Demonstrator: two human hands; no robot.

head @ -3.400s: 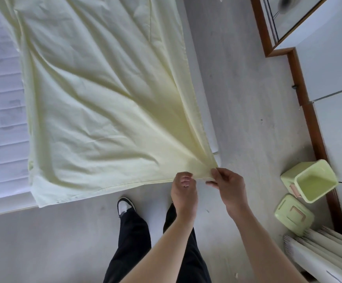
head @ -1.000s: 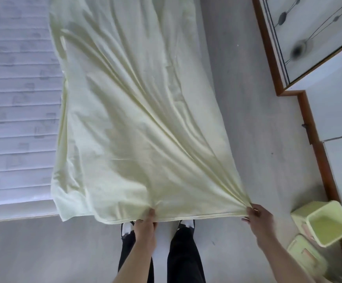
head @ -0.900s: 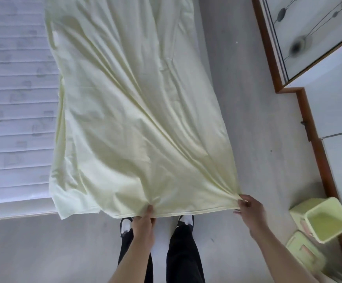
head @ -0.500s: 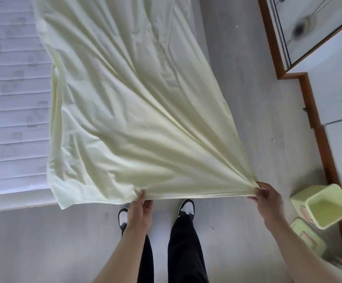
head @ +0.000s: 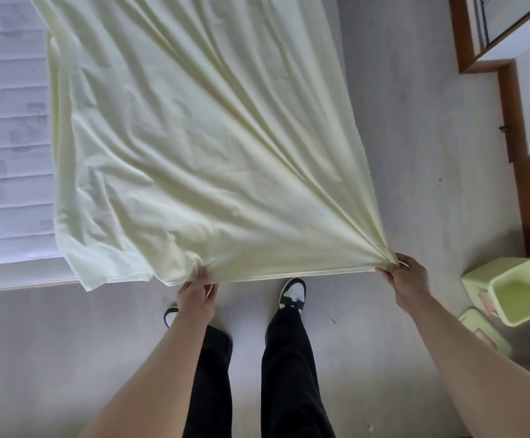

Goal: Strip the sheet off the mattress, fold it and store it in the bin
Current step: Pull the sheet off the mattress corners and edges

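A pale yellow sheet (head: 194,147) is stretched out in front of me, half over the white ribbed mattress (head: 7,172) at the left and half above the floor. My right hand (head: 407,284) grips the sheet's near right corner, where the folds gather. My left hand (head: 197,295) pinches the near hem further left, with a loose flap hanging beyond it. A light green bin (head: 516,287) lies tipped on the floor at the right, its opening towards me. Its green lid (head: 483,331) lies beside it.
Grey floor (head: 415,153) runs between the mattress and a wood-framed cabinet (head: 523,172) along the right wall. My legs in black trousers and black-and-white shoes (head: 292,292) stand just below the sheet's hem.
My hands have drawn apart along the near hem since 3.4 s ago, spreading the sheet. Over the last second the sheet has been pulled tauter and my right hand has shifted slightly right.
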